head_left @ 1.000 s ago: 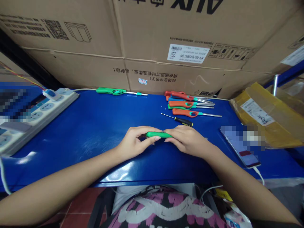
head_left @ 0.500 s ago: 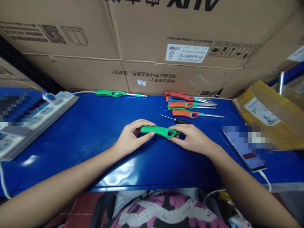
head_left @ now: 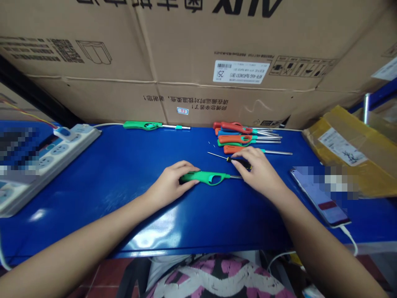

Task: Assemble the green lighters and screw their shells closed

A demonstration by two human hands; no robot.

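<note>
1. While the left hand (head_left: pixel 169 181) grips the green lighter (head_left: pixel 203 177) near one end, the rest extends rightward from that grip.
2. The right hand (head_left: pixel 258 170) curls over the screwdriver (head_left: pixel 230 159); whether closed, I cannot tell.

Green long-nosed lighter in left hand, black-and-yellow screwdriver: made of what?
Lighter: body probably plastic, satin, going by even colour and soft sheen; rod looks metallic, polished, from its silvery shine.
Screwdriver: black handle probably plastic or rubber, partly covered, finish unclear; shaft likely steel, thin and bright.
</note>
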